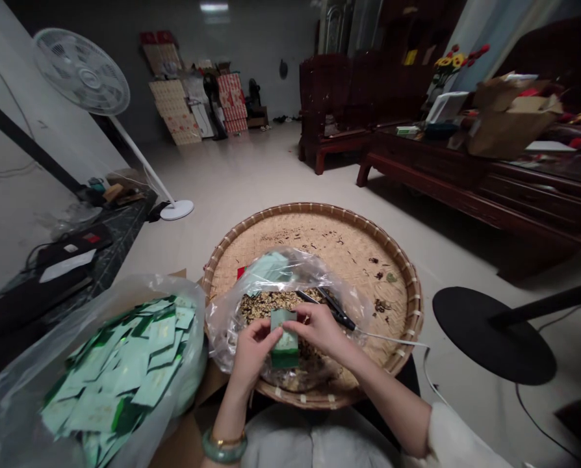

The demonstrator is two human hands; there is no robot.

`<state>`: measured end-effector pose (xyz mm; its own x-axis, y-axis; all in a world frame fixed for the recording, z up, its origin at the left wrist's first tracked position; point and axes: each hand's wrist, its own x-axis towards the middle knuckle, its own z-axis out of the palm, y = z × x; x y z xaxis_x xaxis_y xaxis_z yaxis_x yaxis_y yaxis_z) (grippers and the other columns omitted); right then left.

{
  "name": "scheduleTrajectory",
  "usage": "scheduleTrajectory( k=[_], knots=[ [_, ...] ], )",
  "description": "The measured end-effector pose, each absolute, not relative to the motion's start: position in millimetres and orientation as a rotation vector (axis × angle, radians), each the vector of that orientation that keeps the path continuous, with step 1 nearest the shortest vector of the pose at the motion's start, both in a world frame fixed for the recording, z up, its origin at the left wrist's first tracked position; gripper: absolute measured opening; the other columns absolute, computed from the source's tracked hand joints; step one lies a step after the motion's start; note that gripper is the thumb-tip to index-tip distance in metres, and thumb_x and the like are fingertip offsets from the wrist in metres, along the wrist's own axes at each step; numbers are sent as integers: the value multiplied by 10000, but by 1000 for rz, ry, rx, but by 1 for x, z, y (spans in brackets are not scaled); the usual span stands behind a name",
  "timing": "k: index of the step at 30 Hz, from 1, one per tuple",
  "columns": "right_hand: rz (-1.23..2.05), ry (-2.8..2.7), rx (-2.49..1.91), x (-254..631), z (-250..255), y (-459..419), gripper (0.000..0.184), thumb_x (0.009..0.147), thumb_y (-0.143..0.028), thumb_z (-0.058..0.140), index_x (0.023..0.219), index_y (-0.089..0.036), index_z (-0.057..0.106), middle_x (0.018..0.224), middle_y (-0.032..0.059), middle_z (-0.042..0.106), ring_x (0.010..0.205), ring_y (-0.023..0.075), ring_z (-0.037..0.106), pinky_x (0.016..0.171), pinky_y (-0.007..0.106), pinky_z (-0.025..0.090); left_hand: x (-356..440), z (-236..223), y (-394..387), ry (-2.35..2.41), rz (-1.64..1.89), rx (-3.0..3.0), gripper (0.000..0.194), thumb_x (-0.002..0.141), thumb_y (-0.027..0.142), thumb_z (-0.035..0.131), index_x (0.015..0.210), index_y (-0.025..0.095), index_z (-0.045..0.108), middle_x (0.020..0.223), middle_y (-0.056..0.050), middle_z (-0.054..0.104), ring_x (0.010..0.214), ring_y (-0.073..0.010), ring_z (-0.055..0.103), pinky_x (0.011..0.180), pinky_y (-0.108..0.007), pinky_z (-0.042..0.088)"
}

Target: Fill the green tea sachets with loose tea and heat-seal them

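a pale tiled floor (251,175) runs through the room, with a long dark-red wooden table (431,172) on the right. in front of the person sits a wide, round woven tray (388,260) with a raised rim. to its left, a big translucent bag (22,390) gapes open around a loose heap of green packets (125,364). beyond that bag stands a white fan (83,71). a smaller clear bag (222,331) lies crumpled in the tray, open towards the person, with a speckled dry mix (256,307) showing inside. over it, the left hand (254,348) and right hand (320,328) pinch a single green packet (284,344) between thumbs and fingers, one at each side. just beside the right hand lies a black two-armed tool (336,311) with a white cord. a green bangle (225,450) circles the left wrist. dark scraps (382,305) dot the tray's right side.
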<state>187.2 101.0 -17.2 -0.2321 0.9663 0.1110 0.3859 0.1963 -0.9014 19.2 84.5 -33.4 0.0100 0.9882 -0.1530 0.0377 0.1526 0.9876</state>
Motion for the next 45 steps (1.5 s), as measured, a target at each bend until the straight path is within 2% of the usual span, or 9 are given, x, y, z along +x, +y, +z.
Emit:
scheduleTrajectory(
  k=[2, 9, 19, 22, 25, 28, 32, 36, 45],
  knots=[
    [1111, -1648, -1312, 184, -25, 104, 247, 735, -284, 684, 547, -147, 600, 510, -30, 521, 512, 103, 452, 468, 203, 318, 23, -31, 83, 1260, 1016, 1065, 348, 583, 381, 769, 818, 135, 697, 752, -35, 704, 682, -174, 628, 638, -259, 491],
    [1202, -1567, -1259, 188, -37, 106, 356, 721, -367, 674, 479, -146, 536, 462, -46, 436, 485, 81, 381, 437, 191, 260, 32, -33, 78, 1205, 889, 976, 395, 529, 323, 812, 841, 112, 695, 707, -29, 708, 630, -163, 623, 616, -256, 482],
    [1242, -1384, -1210, 188, -42, 110, 259, 734, -392, 650, 658, -145, 662, 566, -3, 590, 505, 106, 484, 488, 216, 383, 30, -44, 76, 1284, 856, 1077, 304, 569, 262, 788, 812, 116, 679, 724, -45, 718, 661, -184, 653, 643, -277, 500],
    [1149, -1466, -1225, 195, -38, 111, 348, 831, -428, 561, 662, -142, 666, 577, 22, 612, 529, 129, 527, 512, 232, 425, 28, -47, 77, 1281, 874, 1075, 318, 598, 281, 782, 847, 114, 678, 726, -59, 729, 677, -190, 666, 669, -283, 510],
    [839, -1740, -1354, 209, -35, 113, 331, 921, -375, 445, 873, -154, 687, 793, 73, 683, 742, 190, 610, 693, 305, 491, 25, -48, 76, 1276, 913, 971, 355, 583, 320, 800, 835, 107, 670, 724, -73, 734, 675, -197, 678, 675, -292, 527],
    [435, -2072, -1663, 225, -39, 117, 385, 848, -246, 573, 1218, -143, 551, 1145, 163, 612, 1044, 276, 557, 872, 402, 451, 23, -45, 75, 1259, 954, 846, 435, 552, 360, 821, 860, 103, 651, 739, -79, 731, 634, -193, 678, 623, -286, 537],
    [325, -2246, -1992, 233, -53, 126, 563, 797, -130, 576, 1326, -38, 407, 1170, 247, 568, 1054, 312, 559, 859, 394, 447, 26, -37, 74, 1249, 1022, 781, 515, 517, 354, 844, 913, 110, 623, 753, -62, 721, 553, -156, 653, 548, -248, 527],
    [429, -2202, -1992, 234, -55, 133, 462, 784, -165, 569, 1203, 16, 493, 1074, 258, 612, 985, 323, 587, 812, 376, 454, 29, -33, 72, 1225, 1033, 768, 508, 510, 338, 849, 900, 109, 619, 768, -68, 721, 549, -152, 650, 534, -239, 529],
    [1271, -1740, -1504, 251, -12, 114, 457, 786, -418, 619, 1143, -136, 651, 1112, 110, 679, 953, 259, 626, 832, 360, 479, 28, -42, 71, 1236, 1014, 749, 526, 579, 405, 806, 968, 109, 610, 788, -72, 719, 548, -161, 659, 518, -242, 530]
  ],
)
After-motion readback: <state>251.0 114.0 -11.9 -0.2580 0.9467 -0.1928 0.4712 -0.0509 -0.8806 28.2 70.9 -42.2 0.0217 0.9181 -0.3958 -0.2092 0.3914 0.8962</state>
